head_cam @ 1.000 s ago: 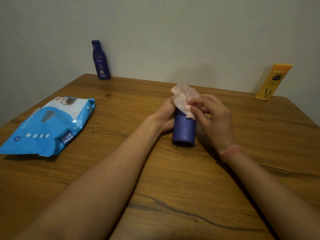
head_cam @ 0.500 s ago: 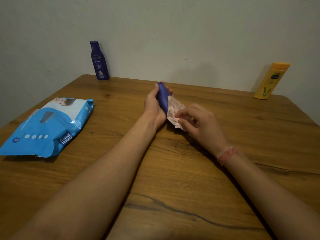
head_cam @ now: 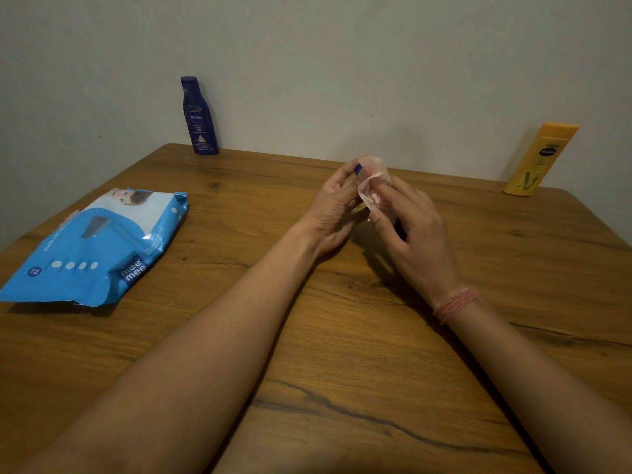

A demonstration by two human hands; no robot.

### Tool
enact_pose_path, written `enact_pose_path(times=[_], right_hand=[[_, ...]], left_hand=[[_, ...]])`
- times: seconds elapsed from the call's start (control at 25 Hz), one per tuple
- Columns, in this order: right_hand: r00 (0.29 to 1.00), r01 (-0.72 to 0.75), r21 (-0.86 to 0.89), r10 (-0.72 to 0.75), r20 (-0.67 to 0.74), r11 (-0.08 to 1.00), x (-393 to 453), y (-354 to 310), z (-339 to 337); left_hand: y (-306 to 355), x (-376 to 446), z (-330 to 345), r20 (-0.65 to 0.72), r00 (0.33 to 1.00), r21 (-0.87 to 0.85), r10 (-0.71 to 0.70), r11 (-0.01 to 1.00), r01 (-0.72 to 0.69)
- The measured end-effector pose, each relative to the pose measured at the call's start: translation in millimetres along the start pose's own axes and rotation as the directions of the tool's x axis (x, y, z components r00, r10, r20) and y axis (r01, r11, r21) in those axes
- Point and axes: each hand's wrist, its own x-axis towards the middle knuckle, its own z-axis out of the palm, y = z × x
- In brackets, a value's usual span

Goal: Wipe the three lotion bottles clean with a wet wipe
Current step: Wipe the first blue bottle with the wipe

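My left hand [head_cam: 333, 213] grips a small dark blue lotion bottle [head_cam: 357, 170] above the table's middle; only its tip shows between my fingers. My right hand [head_cam: 415, 234] presses a pale pink wet wipe [head_cam: 372, 181] against that bottle, and the wipe covers most of it. A tall dark blue lotion bottle [head_cam: 198, 116] stands upright at the back left against the wall. At the back right a yellow lotion bottle [head_cam: 540, 159] leans against the wall.
A blue pack of wet wipes [head_cam: 99, 248] lies flat on the left side of the wooden table [head_cam: 342, 336]. The grey wall runs right behind the table's far edge. A pink band is around my right wrist.
The bottle turned in my left hand from base toward me to almost hidden between both hands. The wipe moved from its top, down its side, then back up around it.
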Motion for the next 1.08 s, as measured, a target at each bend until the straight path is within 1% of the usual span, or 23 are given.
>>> enact_pose_path(times=[0.12, 0.16, 0.24, 0.32, 0.36, 0.4, 0.48, 0.52, 0.56, 0.68, 0.76, 0.84, 0.96, 1.04, 1.08], right_hand=[[0.997, -0.07, -0.035, 0.071, 0.013, 0.997, 1.2, 3.3, 1.2], [0.995, -0.095, -0.011, 0.095, 0.02, 0.995, 2.2, 3.2, 0.7], [0.989, -0.15, 0.082, 0.148, 0.025, 0.985, 4.3, 2.8, -1.2], [0.967, -0.254, 0.202, 0.252, 0.036, 0.946, 4.6, -0.1, -4.4], [0.942, -0.335, 0.29, 0.329, 0.074, 0.896, 4.4, -1.4, -5.9], [0.906, -0.42, 0.394, 0.401, 0.136, 0.817, 4.2, -2.1, -7.1], [0.83, -0.54, 0.574, 0.503, 0.241, 0.616, 3.5, -1.0, -9.0], [0.809, -0.554, 0.621, 0.534, 0.246, 0.554, 4.1, 1.1, -9.5], [0.796, -0.553, 0.653, 0.559, 0.231, 0.518, 4.7, 3.3, -9.3], [0.76, -0.531, 0.729, 0.624, 0.184, 0.432, 6.9, 8.1, -7.8], [0.75, -0.521, 0.743, 0.64, 0.165, 0.419, 8.5, 11.6, -9.4], [0.763, -0.509, 0.768, 0.616, 0.195, 0.388, 7.7, 12.7, -14.0], [0.775, -0.511, 0.812, 0.559, 0.293, 0.282, 5.1, 16.3, -22.0], [0.779, -0.515, 0.84, 0.501, 0.376, 0.171, 4.5, 19.9, -27.6], [0.792, -0.504, 0.86, 0.443, 0.42, 0.084, 4.7, 20.7, -30.3]], left_hand=[[-2.5, -3.0, 3.7, 0.065, 0.998, 0.012, -0.027, 1.0, 0.026], [-3.7, -4.1, 4.2, 0.086, 0.996, 0.022, -0.041, 0.999, 0.039], [-5.0, -4.7, 4.3, 0.12, 0.992, 0.081, -0.048, 0.996, 0.039], [-6.7, -5.0, 5.5, 0.122, 0.991, 0.174, -0.046, 0.985, 0.024], [-8.3, -4.5, 6.7, 0.112, 0.993, 0.209, -0.046, 0.978, 0.022], [-10.6, -3.3, 7.7, 0.085, 0.996, 0.23, -0.035, 0.973, 0.014], [-13.9, -0.6, 8.8, 0.011, 1.0, 0.281, 0.017, 0.959, -0.019], [-14.9, -0.5, 9.6, 0.01, 0.999, 0.331, 0.038, 0.943, -0.039], [-16.6, -0.7, 10.1, 0.043, 0.998, 0.389, 0.041, 0.92, -0.054], [-20.1, -3.3, 11.7, 0.191, 0.98, 0.495, -0.053, 0.868, -0.05], [-19.2, -4.4, 10.8, 0.256, 0.96, 0.461, -0.116, 0.887, -0.015], [-17.2, -5.1, 8.0, 0.305, 0.932, 0.393, -0.196, 0.917, 0.065], [-15.5, -8.3, 7.5, 0.369, 0.873, 0.304, -0.32, 0.929, 0.212], [-14.9, -11.3, 10.2, 0.468, 0.799, 0.241, -0.376, 0.925, 0.294], [-14.1, -13.0, 12.0, 0.529, 0.748, 0.209, -0.402, 0.915, 0.344]])
